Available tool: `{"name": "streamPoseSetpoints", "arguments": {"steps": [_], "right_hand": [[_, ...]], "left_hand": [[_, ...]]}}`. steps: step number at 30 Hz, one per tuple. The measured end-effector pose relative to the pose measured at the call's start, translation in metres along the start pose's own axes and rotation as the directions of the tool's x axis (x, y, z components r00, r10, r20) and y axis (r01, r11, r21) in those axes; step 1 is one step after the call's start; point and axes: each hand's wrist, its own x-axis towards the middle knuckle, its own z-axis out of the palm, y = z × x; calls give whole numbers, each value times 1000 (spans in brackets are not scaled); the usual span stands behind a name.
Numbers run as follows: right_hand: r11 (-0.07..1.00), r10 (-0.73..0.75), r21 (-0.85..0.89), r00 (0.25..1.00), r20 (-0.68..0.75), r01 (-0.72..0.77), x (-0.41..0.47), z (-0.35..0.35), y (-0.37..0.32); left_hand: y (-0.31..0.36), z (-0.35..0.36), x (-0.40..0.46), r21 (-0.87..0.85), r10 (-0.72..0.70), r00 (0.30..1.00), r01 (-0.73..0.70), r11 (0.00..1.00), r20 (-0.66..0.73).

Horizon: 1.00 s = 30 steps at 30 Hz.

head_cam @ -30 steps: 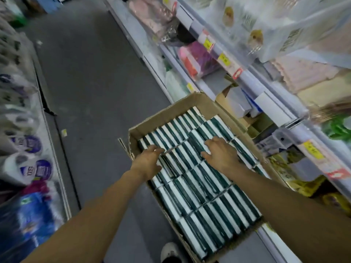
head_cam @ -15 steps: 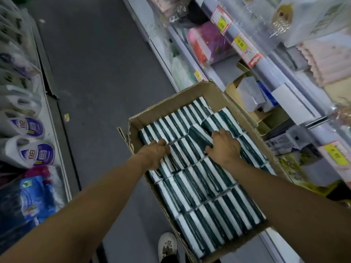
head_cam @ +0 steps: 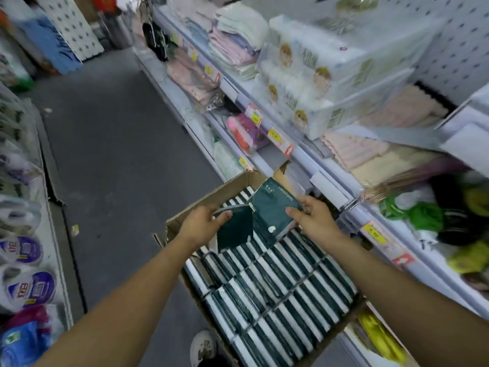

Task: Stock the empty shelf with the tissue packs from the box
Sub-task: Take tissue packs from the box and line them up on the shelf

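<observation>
while both hands lift: two dark green packs tilt up over the box's (head_cam: pixel 185 215) far end
left hand (head_cam: pixel 201 225): grips left pack (head_cam: pixel 232 231)
right hand (head_cam: pixel 312 217): grips right pack (head_cam: pixel 272 207)
shelves (head_cam: pixel 352 205): to the right, nearer right hand

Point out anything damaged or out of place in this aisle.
The cardboard box has a torn, ragged flap at its near-left corner. A small scrap of litter lies on the grey floor by the left shelving. The tissue packs remaining in the box stand in orderly rows.
</observation>
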Motion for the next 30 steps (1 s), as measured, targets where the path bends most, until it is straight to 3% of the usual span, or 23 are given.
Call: {"name": "streamPoseSetpoints", "arguments": {"steps": [4, 8, 14, 17, 22, 26, 30], "right_hand": [[996, -24, 84, 994, -102, 33, -12, -24, -39], [983, -75, 147, 971, -226, 110, -33, -41, -88], [963, -153, 143, 897, -414, 230, -74, -59, -150], [937, -230, 99, 804, -548, 336, -105, -83, -177], [894, -317, -30, 584, -748, 447, -153, -145, -200], [918, -375, -249, 464, -803, 310, -181, -207, -193], [855, -458, -519, 509, -728, 28, -189, -255, -167]], "left_hand": [[31, -33, 4, -290, -22, 1000, 15, 957, -20], [67, -59, 10, -466, -14, 999, 28, 884, 32], [126, -117, 21, -493, 220, 974, -162, 855, 61], [157, -137, 20, -579, 298, 951, -197, 791, 84], [231, -141, 12, -631, 444, 890, -283, 722, 108], [289, -128, 10, -646, 485, 861, -283, 709, 155], [333, -111, 9, -642, 527, 835, -317, 698, 160]]}}
